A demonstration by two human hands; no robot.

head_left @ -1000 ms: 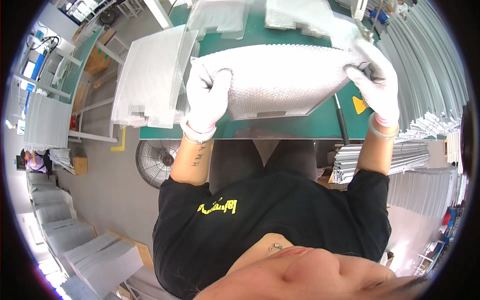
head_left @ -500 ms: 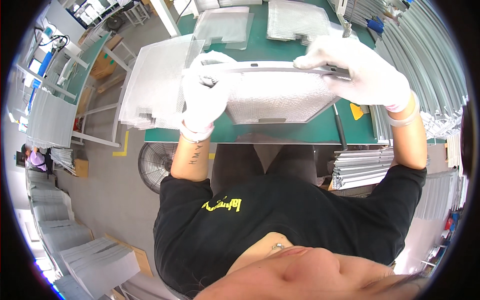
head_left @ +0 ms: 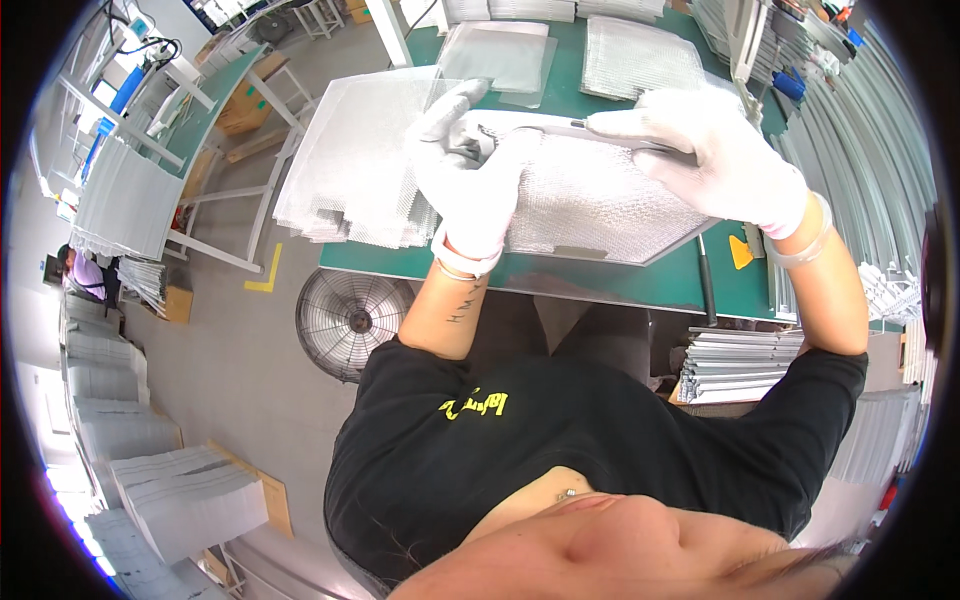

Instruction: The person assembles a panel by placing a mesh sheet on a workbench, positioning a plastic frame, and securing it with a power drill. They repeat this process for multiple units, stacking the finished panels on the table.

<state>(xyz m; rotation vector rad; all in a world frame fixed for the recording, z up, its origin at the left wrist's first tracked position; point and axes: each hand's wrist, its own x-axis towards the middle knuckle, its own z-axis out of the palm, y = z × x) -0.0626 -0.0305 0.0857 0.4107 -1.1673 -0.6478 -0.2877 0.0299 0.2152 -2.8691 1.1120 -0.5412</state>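
A mesh filter panel (head_left: 600, 200), silvery with a thin grey frame, is tilted up over the near edge of the green table. My left hand (head_left: 465, 180), in a white glove with grey fingertips, is at the panel's left end. Its thumb lies against the frame while a finger points up and others curl; the exact contact is partly hidden. In a matching glove, my right hand (head_left: 715, 155) pinches the far frame edge toward the right, thumb along the top and fingers beneath.
Mesh sheets (head_left: 360, 150) overhang the table's left edge; more mesh stacks (head_left: 640, 58) lie behind. A black-handled tool (head_left: 707, 285) and yellow scraper (head_left: 740, 252) lie at right. Metal strips (head_left: 745, 365) are stacked below the table's right side. A floor fan (head_left: 358, 318) stands lower left.
My left hand has shifted along the frame's end, with one finger now raised. My right hand still pinches the frame. The whole view has swung, so the surroundings sit farther right.
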